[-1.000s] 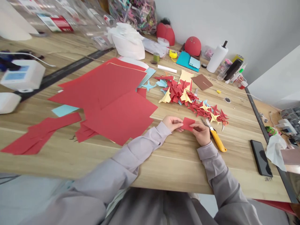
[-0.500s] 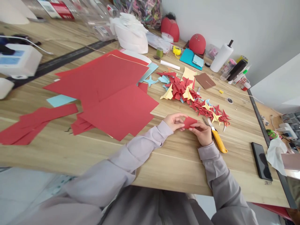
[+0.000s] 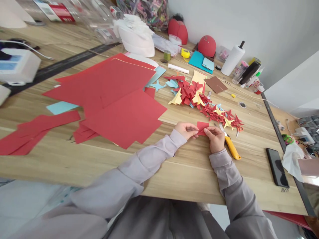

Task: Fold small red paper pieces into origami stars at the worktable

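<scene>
A small red paper piece [image 3: 202,126] is pinched between both hands above the wooden table. My left hand [image 3: 186,130] grips its left edge with thumb and fingers. On its right edge are the closed fingers of my right hand [image 3: 215,136]. A pile of folded red paper stars [image 3: 188,93], mixed with yellow and light blue ones, lies just beyond the hands. Beside my right hand rests a yellow-handled cutter [image 3: 232,148]. Large red paper sheets [image 3: 124,113] are stacked to the left of my left hand.
Red paper strips [image 3: 37,131] lie at the far left. A black phone [image 3: 277,167] is at the right. Along the back stand a white bottle [image 3: 233,60], a yellow tape measure [image 3: 185,53] and a teal pad [image 3: 199,60]. A brown paper square [image 3: 216,84] lies behind the stars.
The red paper piece has been turned, and now shows a flatter top edge between my fingers. Both hands have shifted their grip slightly. The whole view has moved a little.
</scene>
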Demonstrator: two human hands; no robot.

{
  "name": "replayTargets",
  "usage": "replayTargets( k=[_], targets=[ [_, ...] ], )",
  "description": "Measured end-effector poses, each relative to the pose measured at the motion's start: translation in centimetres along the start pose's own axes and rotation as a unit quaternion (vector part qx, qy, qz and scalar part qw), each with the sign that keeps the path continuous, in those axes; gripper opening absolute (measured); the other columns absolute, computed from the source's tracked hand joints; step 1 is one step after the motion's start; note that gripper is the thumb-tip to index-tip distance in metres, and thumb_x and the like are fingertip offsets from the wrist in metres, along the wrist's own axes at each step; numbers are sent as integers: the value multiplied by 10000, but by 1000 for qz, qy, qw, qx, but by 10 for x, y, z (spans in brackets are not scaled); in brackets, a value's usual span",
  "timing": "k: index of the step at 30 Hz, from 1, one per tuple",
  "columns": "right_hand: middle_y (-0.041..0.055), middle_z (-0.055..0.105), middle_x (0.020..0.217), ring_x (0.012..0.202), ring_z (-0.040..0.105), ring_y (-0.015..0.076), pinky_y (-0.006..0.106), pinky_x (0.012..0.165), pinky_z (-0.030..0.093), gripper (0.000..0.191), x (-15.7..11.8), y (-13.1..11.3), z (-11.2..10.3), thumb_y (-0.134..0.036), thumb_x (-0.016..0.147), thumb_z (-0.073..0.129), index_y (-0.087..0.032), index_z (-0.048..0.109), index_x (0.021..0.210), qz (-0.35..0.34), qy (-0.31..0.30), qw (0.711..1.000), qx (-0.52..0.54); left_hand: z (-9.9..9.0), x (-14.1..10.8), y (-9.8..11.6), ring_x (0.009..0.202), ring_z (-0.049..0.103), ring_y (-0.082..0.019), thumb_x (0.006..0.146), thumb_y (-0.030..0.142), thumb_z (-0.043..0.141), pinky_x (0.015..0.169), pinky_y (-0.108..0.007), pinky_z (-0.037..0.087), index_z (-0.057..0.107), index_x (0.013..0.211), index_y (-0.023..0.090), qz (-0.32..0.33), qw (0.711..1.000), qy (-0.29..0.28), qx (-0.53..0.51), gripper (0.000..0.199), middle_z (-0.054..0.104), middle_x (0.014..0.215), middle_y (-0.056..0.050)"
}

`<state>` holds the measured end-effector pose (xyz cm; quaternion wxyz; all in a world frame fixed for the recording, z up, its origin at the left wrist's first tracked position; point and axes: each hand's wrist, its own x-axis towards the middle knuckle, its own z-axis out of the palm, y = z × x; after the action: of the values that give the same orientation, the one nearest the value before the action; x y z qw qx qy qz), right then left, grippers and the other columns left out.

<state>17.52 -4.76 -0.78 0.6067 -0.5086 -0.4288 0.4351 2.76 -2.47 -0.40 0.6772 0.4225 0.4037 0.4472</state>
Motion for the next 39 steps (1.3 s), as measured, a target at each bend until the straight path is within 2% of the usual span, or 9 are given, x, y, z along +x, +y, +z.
replayTargets(
  k=[3,8,14,20,24,31,39],
  targets=[
    [-26,665,640,582,587,103,261,615,487,153,0,2,-1,-237,588,766,-186,646,669,2,-1,1000,18,3,0,-1,474,631,-139,567,93,718,485,-232,525,582,653,98,1,1000,7,-7,161,633,490,-12],
    [-35,639,601,547,565,92,246,577,469,186,1,1,0,-234,578,771,-177,613,657,7,5,1000,17,5,0,-3,463,635,-158,531,72,728,451,-237,521,455,670,143,14,999,26,-37,314,615,480,31],
    [-40,612,590,539,547,88,244,566,458,216,1,1,2,-264,579,764,-175,583,654,11,13,1000,14,5,-1,-6,474,634,-146,553,116,722,444,-215,506,461,681,146,49,999,17,-11,292,610,500,31],
    [-55,577,571,501,520,84,236,517,444,270,1,0,3,-289,578,759,-188,528,674,13,19,1000,8,6,-3,-5,467,630,-147,553,117,716,449,-224,506,460,684,149,42,999,17,-13,290,611,507,27],
    [-87,547,556,472,504,75,214,480,424,347,1,-1,3,-268,573,764,-214,476,758,10,16,999,30,6,-2,-5,462,629,-145,553,107,710,448,-217,501,459,692,146,41,999,11,-19,289,613,497,25],
    [-104,545,553,466,515,70,200,484,420,406,3,-1,1,-258,578,760,-227,457,847,18,2,999,48,5,-2,-3,457,627,-146,524,132,746,449,-220,502,460,686,142,37,999,7,-24,329,615,496,25],
    [-93,570,563,513,557,89,241,570,480,396,3,-4,-2,-259,554,773,-227,512,849,46,-14,996,82,4,-3,-2,469,633,-148,507,184,778,458,-222,510,469,689,142,44,999,-3,-30,361,620,506,19]
  ],
)
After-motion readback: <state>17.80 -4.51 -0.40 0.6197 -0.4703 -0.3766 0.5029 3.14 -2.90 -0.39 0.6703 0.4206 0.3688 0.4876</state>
